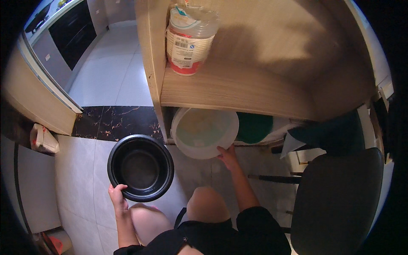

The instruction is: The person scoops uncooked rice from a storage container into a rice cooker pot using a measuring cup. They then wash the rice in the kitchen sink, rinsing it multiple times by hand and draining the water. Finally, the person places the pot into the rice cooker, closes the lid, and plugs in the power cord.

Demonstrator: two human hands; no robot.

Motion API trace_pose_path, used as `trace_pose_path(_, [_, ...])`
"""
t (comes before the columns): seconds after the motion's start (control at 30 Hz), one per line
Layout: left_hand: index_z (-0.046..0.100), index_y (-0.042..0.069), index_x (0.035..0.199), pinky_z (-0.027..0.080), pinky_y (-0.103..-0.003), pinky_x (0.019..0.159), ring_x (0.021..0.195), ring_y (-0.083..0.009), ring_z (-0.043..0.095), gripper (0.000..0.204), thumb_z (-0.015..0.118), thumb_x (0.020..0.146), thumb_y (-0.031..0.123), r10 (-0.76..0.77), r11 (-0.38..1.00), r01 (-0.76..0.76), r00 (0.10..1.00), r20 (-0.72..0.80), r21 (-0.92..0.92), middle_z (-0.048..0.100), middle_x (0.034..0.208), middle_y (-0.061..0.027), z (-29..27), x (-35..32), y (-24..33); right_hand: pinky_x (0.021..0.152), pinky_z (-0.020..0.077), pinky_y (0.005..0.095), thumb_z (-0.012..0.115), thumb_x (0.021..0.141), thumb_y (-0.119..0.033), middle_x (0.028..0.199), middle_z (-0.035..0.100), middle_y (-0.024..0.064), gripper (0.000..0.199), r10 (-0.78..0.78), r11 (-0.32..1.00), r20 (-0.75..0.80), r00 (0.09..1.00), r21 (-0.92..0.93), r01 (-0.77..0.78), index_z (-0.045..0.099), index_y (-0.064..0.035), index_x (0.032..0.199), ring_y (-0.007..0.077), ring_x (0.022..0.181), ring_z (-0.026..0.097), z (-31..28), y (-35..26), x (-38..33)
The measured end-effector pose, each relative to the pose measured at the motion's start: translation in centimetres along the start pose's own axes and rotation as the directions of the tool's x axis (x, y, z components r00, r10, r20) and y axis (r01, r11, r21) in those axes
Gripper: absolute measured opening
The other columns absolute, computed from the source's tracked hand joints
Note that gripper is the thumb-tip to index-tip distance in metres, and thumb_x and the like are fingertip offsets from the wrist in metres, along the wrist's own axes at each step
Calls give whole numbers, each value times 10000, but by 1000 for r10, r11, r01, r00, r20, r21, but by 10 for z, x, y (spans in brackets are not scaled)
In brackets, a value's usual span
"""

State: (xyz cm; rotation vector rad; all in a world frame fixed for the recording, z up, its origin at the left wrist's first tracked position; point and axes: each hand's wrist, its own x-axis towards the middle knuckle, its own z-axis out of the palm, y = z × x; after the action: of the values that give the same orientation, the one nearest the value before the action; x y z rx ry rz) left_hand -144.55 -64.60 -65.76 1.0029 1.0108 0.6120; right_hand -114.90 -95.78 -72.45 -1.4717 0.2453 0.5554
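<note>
A round black basin [140, 166] is held out by its rim on the left. My left hand [118, 196] is closed on the near-left edge of it, with the thumb over the rim. To the right, a whitish translucent plastic basin [205, 132] sits partly beneath the wooden shelf, tilted so that its inside shows. My right hand [228, 156] grips its near-right rim. The far edge of this basin is hidden under the shelf board. Just right of it, a dark green rounded thing [254, 126] shows under the shelf.
A wrapped stack of paper cups [189, 40] stands on the wooden shelf [238, 87] above. A dark chair [338, 199] is at the right. A dark stone threshold [117, 123] crosses the doorway. At the left wall lies a pale package [44, 139].
</note>
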Motion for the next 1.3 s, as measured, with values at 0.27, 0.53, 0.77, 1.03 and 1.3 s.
trace_pose_path(0.27, [551,-8,829,437,-231,643,674,-144,538,267,487,578,-74,-7,1000,7,999,43,7,593,775,-52,-3,4,-10,737,504,387,537,781,-92,1221,399,118,552,-92,990,49,995,-102,96,264,-92,1261,278,1050,474,17,-13,-12])
trace_pose_path(0.53, [552,-12,834,441,-231,644,666,-141,539,278,485,572,-78,-7,1000,8,999,47,-19,595,777,-53,6,2,-12,746,501,394,534,784,-96,1227,388,128,551,-88,991,8,996,-99,89,250,-70,1255,277,1069,461,8,-16,-5])
trace_pose_path(0.77, [551,-9,831,447,-245,659,675,-146,543,279,485,570,-81,-24,999,24,999,35,-23,596,773,-55,10,0,-12,747,503,372,512,765,-91,1155,470,117,512,-69,982,56,996,-175,78,327,-64,1241,262,1002,514,0,-11,6])
trace_pose_path(1.03, [553,-7,827,441,-244,660,671,-146,537,274,488,568,-71,-24,1000,24,998,58,10,594,762,-53,6,3,-18,751,503,373,559,785,-129,1141,478,109,501,-94,993,75,993,-66,99,337,-78,1232,254,991,522,4,-11,4])
trace_pose_path(1.3, [554,-7,819,441,-236,664,675,-146,541,266,482,570,-66,-33,999,32,998,46,26,600,773,-56,10,2,-16,775,494,397,586,762,-89,1198,415,121,598,-162,985,76,984,-49,166,252,-98,1258,277,1064,471,3,-15,5])
